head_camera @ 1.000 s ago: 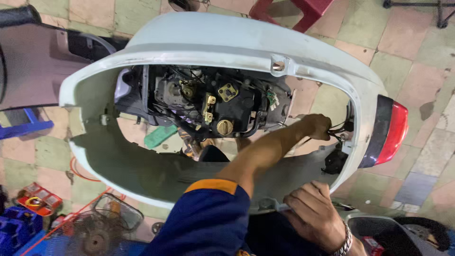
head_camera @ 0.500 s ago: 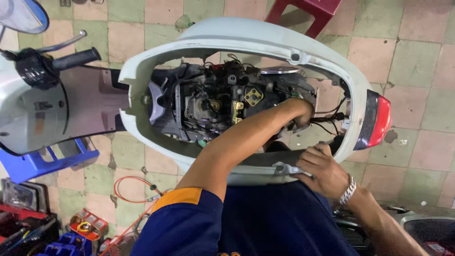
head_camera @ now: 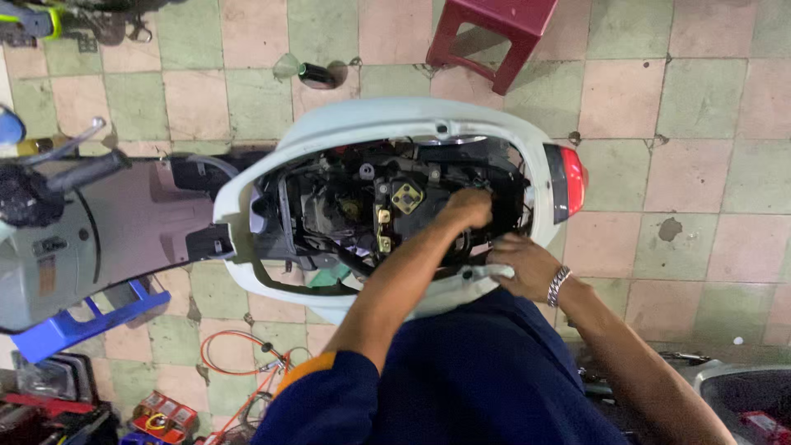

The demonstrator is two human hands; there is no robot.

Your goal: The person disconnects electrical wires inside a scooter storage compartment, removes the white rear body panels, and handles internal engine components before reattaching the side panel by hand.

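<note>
Left hand (head_camera: 466,208) clenched inside the pale glossy plastic scooter shell (head_camera: 362,119), among tangled black wiring (head_camera: 329,218). Right hand (head_camera: 519,265) grasps the shell's near rim. Red plastic stool (head_camera: 494,25) stands beyond the shell, on the far side.

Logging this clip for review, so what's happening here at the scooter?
A person in a dark blue top leans over a pale scooter whose seat is off, so the engine bay with its wiring lies open. The left hand reaches down among the wires near the rear of the bay; what its fingers hold is hidden. The right hand, with a bracelet at the wrist, rests on the body's near rim by the red tail light. A red stool stands beyond, and orange cable lies on the tiled floor.
</note>
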